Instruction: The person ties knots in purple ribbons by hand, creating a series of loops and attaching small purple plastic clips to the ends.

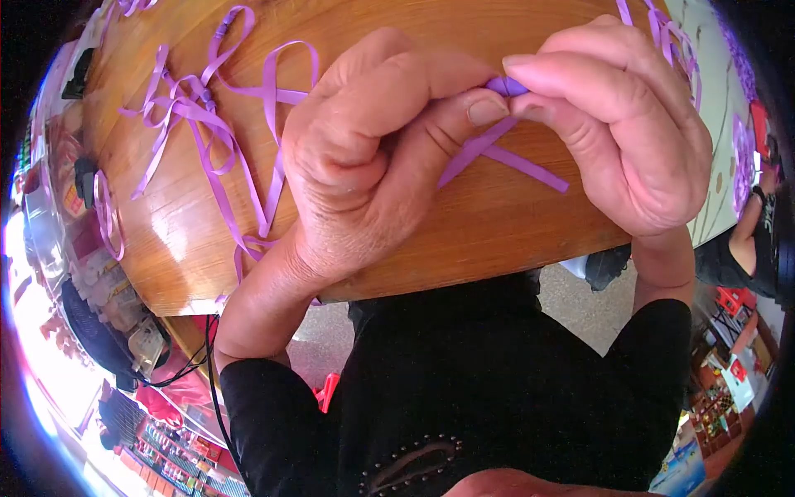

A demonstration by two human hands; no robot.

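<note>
Above the wooden table, my left hand (373,141) and my right hand (625,124) meet at a small wrapped bit of purple ribbon (507,86). Thumb and forefinger of each hand pinch it from either side. Below the pinch, two flat ribbon tails hang crossed, one end (534,170) pointing right. What lies inside the wrapped bit is hidden by my fingertips. To the left of my left hand, a tangle of purple ribbons (199,99) with darker wrapped knots lies on the table.
The wooden table (397,257) has a curved near edge before my body. More purple ribbon (675,41) lies at the far right, beside a pale surface (716,157). A black cable (215,381) hangs by my left arm. Another person's arm (748,228) shows at the right rim.
</note>
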